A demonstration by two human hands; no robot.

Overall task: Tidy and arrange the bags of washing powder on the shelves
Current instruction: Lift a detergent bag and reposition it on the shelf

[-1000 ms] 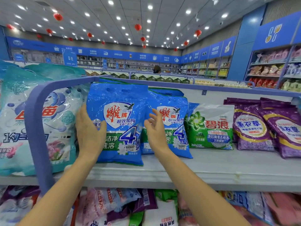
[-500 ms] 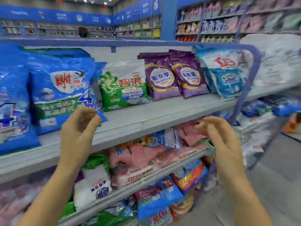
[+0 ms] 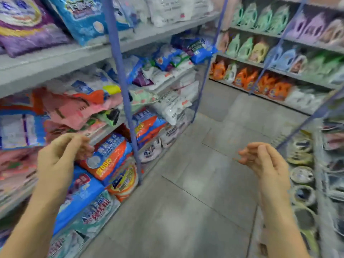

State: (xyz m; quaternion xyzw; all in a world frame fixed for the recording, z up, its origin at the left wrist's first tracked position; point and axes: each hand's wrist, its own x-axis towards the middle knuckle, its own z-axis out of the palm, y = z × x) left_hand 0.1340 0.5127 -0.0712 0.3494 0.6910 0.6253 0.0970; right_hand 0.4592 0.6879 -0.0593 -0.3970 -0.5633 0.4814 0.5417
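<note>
Hands both raised, forearms angled up, backs to camera. Left hand (image 3: pixel 61 155): fingers loosely curled, gripping nothing, in front of orange-and-blue washing powder bag (image 3: pixel 109 157) on a low shelf; contact unclear. Right hand (image 3: pixel 264 161): same loose curl, empty, over grey floor (image 3: pixel 186 211). More bags piled untidily under grey shelf (image 3: pixel 55 60), either side of blue post (image 3: pixel 122 86).

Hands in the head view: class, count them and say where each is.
2. The left hand is in front of the orange-and-blue bag, holding nothing; the right hand is over the grey floor, also empty. None seems hidden.
</note>
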